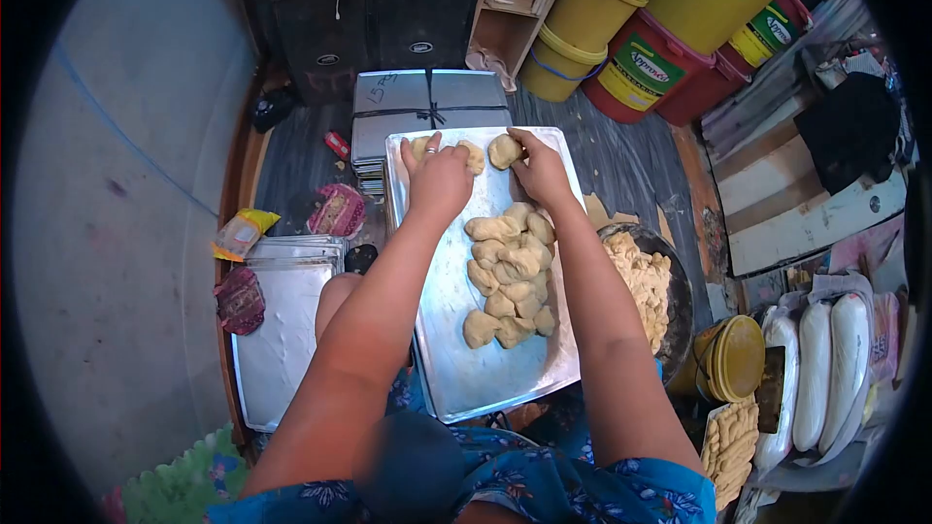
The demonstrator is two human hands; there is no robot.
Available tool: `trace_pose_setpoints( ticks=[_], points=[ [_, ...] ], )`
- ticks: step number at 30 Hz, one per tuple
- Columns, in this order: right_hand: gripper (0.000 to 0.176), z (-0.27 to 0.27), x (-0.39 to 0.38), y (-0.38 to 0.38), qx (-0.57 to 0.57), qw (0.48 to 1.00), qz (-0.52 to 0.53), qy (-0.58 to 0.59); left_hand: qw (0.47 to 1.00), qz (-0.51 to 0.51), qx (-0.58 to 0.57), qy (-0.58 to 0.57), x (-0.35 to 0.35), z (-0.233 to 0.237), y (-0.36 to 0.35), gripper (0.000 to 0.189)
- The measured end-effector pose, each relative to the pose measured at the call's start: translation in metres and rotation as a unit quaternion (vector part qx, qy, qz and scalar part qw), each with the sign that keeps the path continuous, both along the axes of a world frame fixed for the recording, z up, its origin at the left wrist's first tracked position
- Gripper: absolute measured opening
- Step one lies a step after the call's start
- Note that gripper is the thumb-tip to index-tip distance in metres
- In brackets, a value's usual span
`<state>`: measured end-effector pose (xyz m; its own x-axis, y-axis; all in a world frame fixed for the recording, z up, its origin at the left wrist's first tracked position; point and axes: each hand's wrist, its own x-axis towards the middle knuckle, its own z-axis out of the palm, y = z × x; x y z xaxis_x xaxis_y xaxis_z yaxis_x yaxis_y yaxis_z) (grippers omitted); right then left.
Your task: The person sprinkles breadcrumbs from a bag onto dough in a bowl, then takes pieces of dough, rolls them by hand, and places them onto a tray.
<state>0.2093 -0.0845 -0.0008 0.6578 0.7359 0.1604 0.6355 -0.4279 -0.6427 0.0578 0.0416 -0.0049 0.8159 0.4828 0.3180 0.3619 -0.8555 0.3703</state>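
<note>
A metal baking tray [456, 349] rests across my lap. A heap of several raw dough pieces [510, 272] lies in its middle. At the tray's far end my left hand [439, 178] presses down on dough pieces [473, 155], with a ring on one finger. Beside it my right hand [540, 171] touches a round dough ball [503, 149] with its fingertips. Both hands lie flat-fingered on the dough rather than lifting it.
A dark bowl of dough [646, 277] sits right of the tray. Another tray [282, 340] lies on the left, a stack of trays [427, 107] ahead. Yellow and red buckets [631, 29] stand at the back right. A yellow-lidded tub [733, 357] and shaped dough [728, 442] are near right.
</note>
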Motion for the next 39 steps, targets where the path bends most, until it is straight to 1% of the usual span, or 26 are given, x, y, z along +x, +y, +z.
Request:
trace_pose_setpoints(
  ticks=[1, 3, 4, 6, 7, 9, 10, 12, 13, 14, 15, 17, 18, 21, 22, 25, 28, 31, 32, 33, 35, 36, 39],
  points=[
    [0.059, -0.003, 0.002, 0.001, 0.004, 1.0, -0.002, 0.001, 1.0, 0.004, 0.001, -0.007, 0.0, 0.0, -0.001, 0.024],
    [0.06, -0.005, 0.005, -0.01, 0.02, 0.995, -0.029, -0.091, 1.0, 0.01, 0.004, -0.021, -0.001, 0.002, -0.001, 0.029],
    [0.06, -0.005, 0.006, -0.017, 0.029, 0.989, -0.041, -0.138, 0.998, 0.008, 0.019, -0.055, -0.001, -0.001, -0.001, 0.031],
    [0.062, -0.003, 0.004, -0.041, -0.088, 0.982, -0.073, -0.148, 0.991, 0.006, 0.048, -0.125, 0.002, -0.01, 0.001, 0.035],
    [0.064, -0.001, 0.004, -0.05, -0.147, 0.973, -0.088, -0.152, 0.995, 0.004, 0.042, -0.093, 0.002, -0.011, 0.002, 0.038],
    [0.061, -0.005, 0.01, -0.061, -0.091, 0.993, -0.064, -0.043, 0.999, -0.004, 0.029, -0.027, 0.003, -0.014, 0.005, 0.045],
    [0.061, -0.009, 0.012, -0.065, -0.062, 0.997, -0.054, 0.013, 0.999, -0.002, 0.034, -0.025, 0.003, -0.017, 0.005, 0.044],
    [0.053, -0.012, 0.018, -0.059, 0.081, 0.988, -0.135, -0.005, 0.999, 0.005, 0.045, -0.025, 0.006, -0.02, 0.006, 0.041],
    [0.049, -0.012, 0.022, -0.054, 0.152, 0.973, -0.174, -0.014, 0.997, 0.016, 0.052, -0.052, 0.007, -0.021, 0.004, 0.042],
    [0.043, -0.01, 0.027, -0.048, 0.17, 0.968, -0.186, 0.011, 0.995, 0.028, 0.06, -0.08, 0.008, -0.022, 0.003, 0.042],
    [0.042, -0.011, 0.028, -0.041, 0.182, 0.968, -0.175, 0.0, 0.991, 0.039, 0.068, -0.107, 0.009, -0.022, 0.002, 0.042],
    [0.04, -0.02, 0.028, -0.028, 0.207, 0.966, -0.152, -0.021, 0.989, 0.054, 0.063, -0.12, 0.007, -0.016, 0.002, 0.041],
    [0.039, -0.029, 0.029, -0.026, 0.091, 0.983, -0.137, -0.083, 0.988, 0.061, 0.062, -0.127, 0.006, -0.012, 0.003, 0.041],
    [0.038, -0.043, 0.024, -0.016, 0.011, 0.971, -0.127, -0.203, 0.994, 0.049, -0.03, -0.093, 0.002, -0.004, 0.017, 0.04],
    [0.04, -0.04, 0.021, -0.016, -0.034, 0.971, -0.138, -0.192, 0.993, 0.069, 0.005, -0.093, -0.001, 0.001, 0.017, 0.037],
    [0.044, -0.034, 0.019, -0.019, -0.051, 0.972, -0.131, -0.189, 0.994, 0.05, -0.054, -0.077, -0.005, 0.0, 0.03, 0.033],
    [0.049, -0.03, 0.018, -0.025, 0.045, 0.984, -0.12, -0.123, 0.996, 0.027, -0.04, -0.076, -0.006, -0.01, 0.039, 0.031],
    [0.048, -0.009, 0.003, -0.034, 0.056, 0.99, -0.116, -0.048, 0.994, 0.01, -0.079, -0.076, -0.006, -0.013, 0.041, 0.029],
    [0.038, 0.008, -0.014, -0.039, 0.041, 0.994, -0.086, 0.049, 0.994, 0.014, -0.072, -0.084, -0.007, -0.012, 0.04, 0.03],
    [0.035, 0.005, -0.022, -0.045, -0.001, 0.998, -0.024, 0.05, 0.994, 0.017, -0.064, -0.091, -0.009, -0.011, 0.038, 0.03],
    [0.03, 0.0, -0.035, -0.058, -0.082, 0.991, 0.097, 0.051, 0.993, 0.017, -0.053, -0.106, -0.01, -0.012, 0.036, 0.031],
    [0.025, -0.003, -0.042, -0.062, -0.048, 0.995, 0.069, 0.053, 0.992, 0.015, -0.049, -0.114, -0.01, -0.015, 0.035, 0.031],
    [0.022, -0.018, -0.036, -0.082, 0.018, 0.984, 0.014, 0.178, 0.992, 0.013, -0.062, -0.11, -0.009, -0.014, 0.036, 0.034]
  ],
)
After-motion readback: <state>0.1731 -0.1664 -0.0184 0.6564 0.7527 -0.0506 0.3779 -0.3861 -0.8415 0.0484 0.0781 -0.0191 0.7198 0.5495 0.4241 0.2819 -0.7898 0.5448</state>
